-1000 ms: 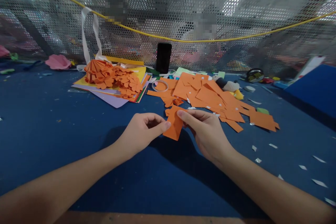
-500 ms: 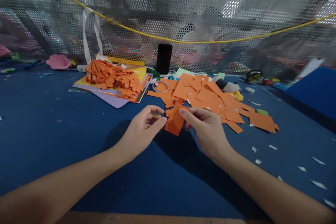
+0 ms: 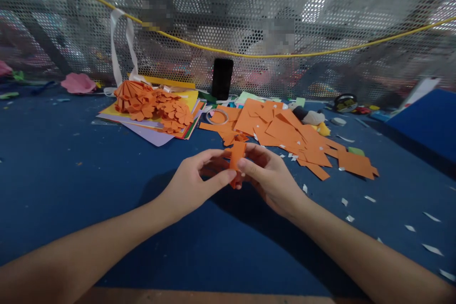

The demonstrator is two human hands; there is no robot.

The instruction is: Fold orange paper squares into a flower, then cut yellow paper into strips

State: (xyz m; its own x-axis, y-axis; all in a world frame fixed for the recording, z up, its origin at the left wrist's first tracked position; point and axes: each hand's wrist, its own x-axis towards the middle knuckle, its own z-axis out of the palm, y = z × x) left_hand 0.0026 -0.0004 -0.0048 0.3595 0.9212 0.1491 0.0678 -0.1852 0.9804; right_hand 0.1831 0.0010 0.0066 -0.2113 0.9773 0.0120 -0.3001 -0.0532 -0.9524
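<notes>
A narrow strip of orange paper (image 3: 237,154), upright and apparently folded, is pinched between both hands above the blue table. My left hand (image 3: 199,178) grips its lower left edge, the thumb lying across the bottom part. From the other side my right hand (image 3: 270,173) holds it, thumb pressed on its front and fingers behind. The fingertips at the back of the paper are partly hidden. Just beyond the hands lies a spread of orange paper pieces (image 3: 281,128), with small orange cut-outs (image 3: 233,138) nearest to the fingers.
Orange paper flowers (image 3: 149,104) rest on coloured sheets (image 3: 156,137) at the left. A roll of clear tape (image 3: 217,116) and a leaning black phone (image 3: 223,79) stand behind. White paper scraps (image 3: 409,229) dot the right side. A perforated metal panel (image 3: 213,4) with a yellow cable (image 3: 263,56) closes the back.
My left hand has moved right and taken hold of the orange paper. The paper, wider and tilted before, now shows as a narrow, upright strip between both hands.
</notes>
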